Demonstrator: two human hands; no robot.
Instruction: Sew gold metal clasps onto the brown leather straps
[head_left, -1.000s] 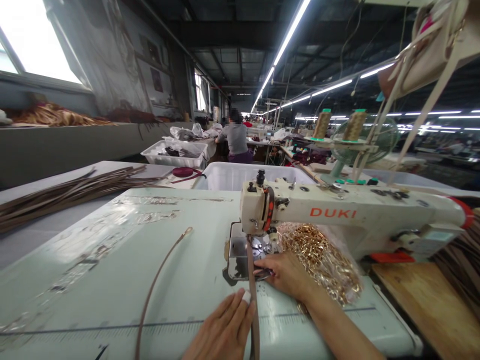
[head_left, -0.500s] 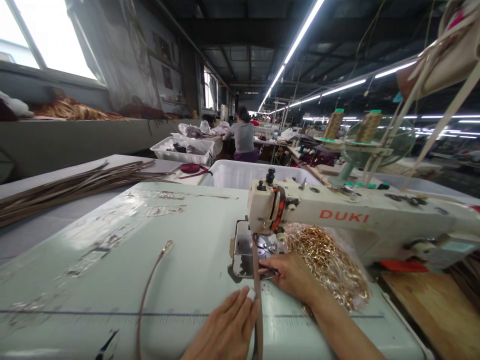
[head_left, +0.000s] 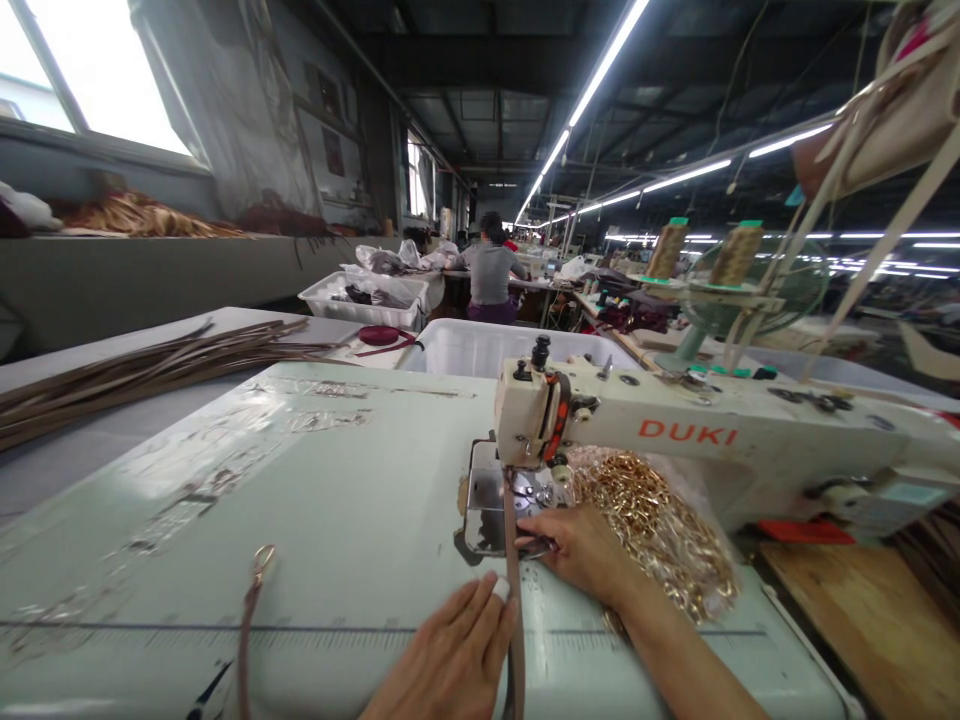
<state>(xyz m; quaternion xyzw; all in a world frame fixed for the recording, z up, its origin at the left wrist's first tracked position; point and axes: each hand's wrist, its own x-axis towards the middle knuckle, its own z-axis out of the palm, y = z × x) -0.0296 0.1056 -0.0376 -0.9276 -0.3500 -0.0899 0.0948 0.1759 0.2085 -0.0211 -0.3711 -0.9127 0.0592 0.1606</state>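
A narrow brown strap (head_left: pixel 513 540) runs toward me from under the sewing machine's (head_left: pixel 525 415) head. My left hand (head_left: pixel 457 640) lies flat along the strap's left edge, fingers stretched out, a white wrap (head_left: pixel 501 588) on one fingertip. From the right, my right hand (head_left: pixel 581 550) reaches close to the needle plate (head_left: pixel 534 490). Its fingertips touch the strap, and the fingers are curled over a small dark metal tool (head_left: pixel 536 546), mostly hidden. Left of my hands, the strap's other end carries a gold clasp (head_left: pixel 262 562) and lies on the table.
A clear bag of gold metal clasps (head_left: pixel 652 530) lies under the machine arm. Brown strips (head_left: pixel 150 375) are heaped at the left. White bins (head_left: pixel 517 340) stand behind the table, thread cones (head_left: pixel 739 253) at right. A person (head_left: pixel 489 270) sits further back.
The clasp end has slid toward me and slightly left across the table. Both my hands keep nearly the same place beside the strap.
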